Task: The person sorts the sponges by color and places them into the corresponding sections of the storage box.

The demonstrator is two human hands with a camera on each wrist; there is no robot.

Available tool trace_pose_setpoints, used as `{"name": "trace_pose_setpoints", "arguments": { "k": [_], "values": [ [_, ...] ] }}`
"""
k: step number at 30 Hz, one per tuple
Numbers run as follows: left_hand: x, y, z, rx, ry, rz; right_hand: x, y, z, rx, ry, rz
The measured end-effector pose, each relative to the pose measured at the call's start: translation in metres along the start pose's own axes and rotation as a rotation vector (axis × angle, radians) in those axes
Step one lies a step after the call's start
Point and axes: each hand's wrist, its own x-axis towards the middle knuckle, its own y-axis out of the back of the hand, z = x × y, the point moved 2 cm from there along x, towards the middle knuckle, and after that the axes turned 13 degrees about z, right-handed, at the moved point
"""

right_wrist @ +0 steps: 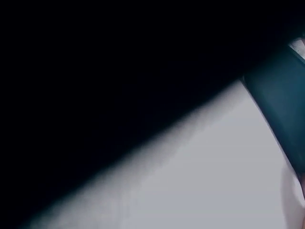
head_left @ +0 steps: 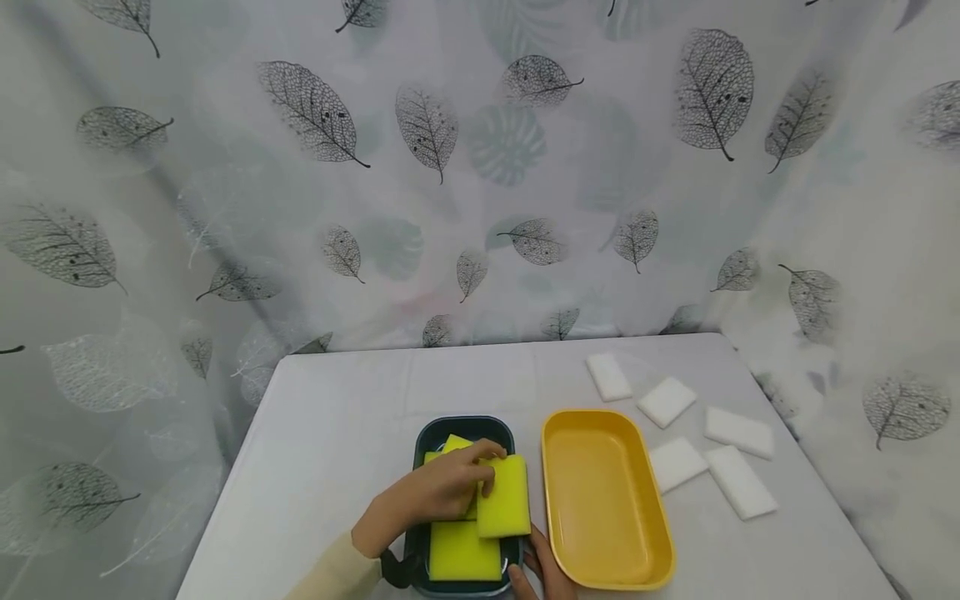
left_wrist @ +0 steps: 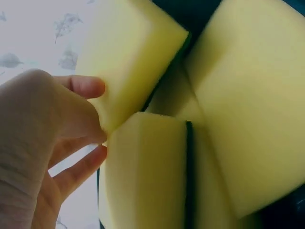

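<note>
My left hand (head_left: 453, 483) is over the dark teal tray (head_left: 513, 442), fingers bent at the upper left of a yellow sponge (head_left: 506, 504), which they pinch. That sponge overlaps the tray's right rim in the head view. Close up in the left wrist view, fingertips meet the edge of a thick sponge (left_wrist: 126, 52) with a thin dark green layer beneath. Other yellow sponges (head_left: 465, 558) lie in the tray, partly under the hand. My right hand (head_left: 553, 571) rests along the tray's lower right side with fingers extended; its view shows mostly dark, plus the tray wall (right_wrist: 281, 105).
A yellow tray (head_left: 600, 500) with nothing in it stands just right of the teal one. Beyond it, several white rectangular pads (head_left: 738, 482) lie scattered on the white-covered table (head_left: 322, 467). A leaf-patterned curtain (head_left: 480, 208) hangs behind and at both sides.
</note>
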Motion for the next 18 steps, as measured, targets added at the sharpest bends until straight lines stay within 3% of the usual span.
{"name": "trace_pose_setpoints", "arguments": {
  "k": [11,18],
  "values": [
    [-0.008,-0.018,0.018,0.150,0.126,0.048,-0.001,-0.002,0.001,-0.042,0.063,0.032],
    [-0.016,-0.026,0.026,0.200,0.062,0.020,0.001,-0.002,0.002,-0.014,0.122,-0.008]
  ]
}}
